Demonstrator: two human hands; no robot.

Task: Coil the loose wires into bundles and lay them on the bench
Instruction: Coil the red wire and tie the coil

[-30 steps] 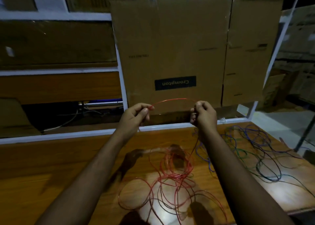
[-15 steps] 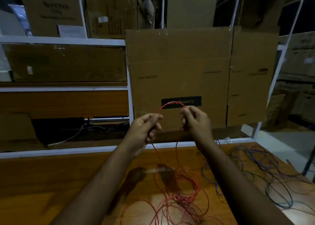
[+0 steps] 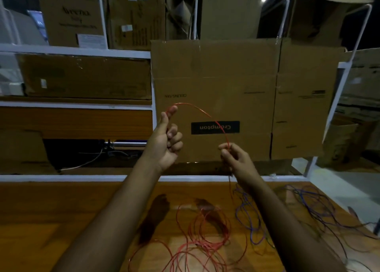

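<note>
A thin red wire arcs in the air between my two hands. My left hand is raised, pinching the wire's end between thumb and forefinger. Lower and to the right, my right hand pinches the same wire, which drops from it to a loose red tangle on the wooden bench. A tangle of blue and dark wires lies on the bench at the right, touching the red tangle's edge.
A flattened cardboard box marked Crompton stands upright behind the bench. White metal shelving with more cartons fills the back and left. The bench's right edge drops to the floor.
My left hand rose and moved left while my right hand dropped lower, stretching the red wire into a wider arc. The camera tilted upward, showing more shelving.
</note>
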